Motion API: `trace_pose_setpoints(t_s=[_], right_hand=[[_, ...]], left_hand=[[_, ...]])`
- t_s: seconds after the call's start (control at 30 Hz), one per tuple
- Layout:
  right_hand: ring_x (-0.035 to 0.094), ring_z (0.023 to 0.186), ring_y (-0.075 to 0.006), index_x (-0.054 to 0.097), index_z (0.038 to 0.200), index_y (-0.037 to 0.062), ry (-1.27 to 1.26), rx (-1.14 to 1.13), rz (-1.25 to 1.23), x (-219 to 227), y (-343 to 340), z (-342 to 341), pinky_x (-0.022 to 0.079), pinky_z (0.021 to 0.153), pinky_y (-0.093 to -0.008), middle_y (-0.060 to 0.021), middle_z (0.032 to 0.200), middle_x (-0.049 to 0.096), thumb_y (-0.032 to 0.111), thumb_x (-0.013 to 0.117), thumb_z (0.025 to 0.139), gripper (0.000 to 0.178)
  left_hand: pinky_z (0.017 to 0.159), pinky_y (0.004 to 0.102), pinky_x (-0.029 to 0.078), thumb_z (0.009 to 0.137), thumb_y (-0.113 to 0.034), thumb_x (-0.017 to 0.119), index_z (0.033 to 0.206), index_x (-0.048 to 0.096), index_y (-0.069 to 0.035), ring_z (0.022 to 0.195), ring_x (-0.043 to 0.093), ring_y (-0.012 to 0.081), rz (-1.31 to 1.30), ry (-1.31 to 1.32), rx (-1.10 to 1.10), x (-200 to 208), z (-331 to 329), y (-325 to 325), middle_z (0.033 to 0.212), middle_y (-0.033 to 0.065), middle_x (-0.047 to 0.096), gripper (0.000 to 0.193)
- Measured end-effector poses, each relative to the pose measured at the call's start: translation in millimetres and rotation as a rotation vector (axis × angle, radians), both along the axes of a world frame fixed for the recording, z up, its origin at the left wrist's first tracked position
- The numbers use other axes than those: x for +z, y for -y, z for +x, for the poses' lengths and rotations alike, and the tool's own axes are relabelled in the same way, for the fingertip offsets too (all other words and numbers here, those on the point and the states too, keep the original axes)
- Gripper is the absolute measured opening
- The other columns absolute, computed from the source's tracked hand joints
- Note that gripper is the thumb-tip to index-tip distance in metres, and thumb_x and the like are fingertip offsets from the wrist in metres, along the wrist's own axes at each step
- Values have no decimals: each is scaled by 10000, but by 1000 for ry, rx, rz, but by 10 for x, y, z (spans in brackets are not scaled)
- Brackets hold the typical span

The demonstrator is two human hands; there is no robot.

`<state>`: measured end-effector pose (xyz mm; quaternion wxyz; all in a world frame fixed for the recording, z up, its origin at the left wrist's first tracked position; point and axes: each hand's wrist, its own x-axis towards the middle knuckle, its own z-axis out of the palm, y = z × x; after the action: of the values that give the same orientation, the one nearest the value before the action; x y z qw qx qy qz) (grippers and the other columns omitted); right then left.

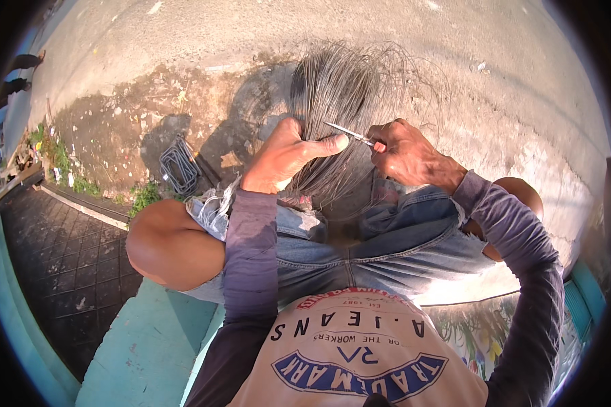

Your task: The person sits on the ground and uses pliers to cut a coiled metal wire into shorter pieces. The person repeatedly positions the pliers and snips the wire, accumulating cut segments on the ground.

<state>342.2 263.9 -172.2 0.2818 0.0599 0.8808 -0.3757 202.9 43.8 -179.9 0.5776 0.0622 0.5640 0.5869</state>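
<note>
A thick bundle of long, thin grey strands (332,85), like wire or stiff bristles, stands between my knees with its loose ends fanning out at the far side. Wrapped around its left side, my left hand (288,152) grips the strands, with its thumb lying across them. My right hand (411,152) is closed on a pair of scissors (348,131) with a red-orange handle. The pointed metal blades reach left over the strands, close to my left thumb tip. Whether the blades are parted is too small to tell.
A coil of grey wire or cord (179,166) lies on the rough concrete ground (204,41) to the left. Small green plants (142,195) grow along a kerb. A turquoise ledge (139,339) is at lower left, beside dark tiles (68,251). A person's legs (24,71) show at far left.
</note>
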Motion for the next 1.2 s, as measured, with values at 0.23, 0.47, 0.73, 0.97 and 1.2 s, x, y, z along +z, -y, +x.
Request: trace_pose_setpoints(t_s=[0.23,0.47,0.73,0.97,1.2], right_hand=[[707,840,-414,611,788,-7,-222,245,97,40,-55,13,590,731,-529,-187,861,658,111,652,943,199],[679,853,-481,606,793,-4,-101,88,-43,-76,-56,85,549,759,-560,-229,865,676,87,597,940,173],[685,832,-452,585,760,-18,-332,254,79,-93,-121,170,565,765,-552,-217,849,661,104,638,933,218],[687,769,-415,566,742,-21,-423,318,69,-129,-160,182,554,686,-524,-194,805,641,71,610,934,218],[685,788,-438,591,744,-16,-141,-18,10,8,-68,108,547,689,-535,-215,825,655,81,576,952,230]], left_hand=[[762,295,517,931,-145,886,1114,818,-1,867,634,69,23,-46,14,26,33,-20,1002,-12,775,243],[733,287,494,922,-174,901,1055,820,-7,833,601,60,-2,-94,-12,-73,24,20,941,-30,755,228],[819,307,540,949,-157,883,1140,779,10,900,662,93,57,-36,83,-38,52,4,1030,15,767,275],[879,314,561,948,-90,858,1203,763,26,970,708,121,59,8,135,16,45,-3,1100,50,786,295],[971,323,551,942,-40,836,1271,754,-4,1058,723,139,50,7,48,-69,24,2,1182,59,790,341]])
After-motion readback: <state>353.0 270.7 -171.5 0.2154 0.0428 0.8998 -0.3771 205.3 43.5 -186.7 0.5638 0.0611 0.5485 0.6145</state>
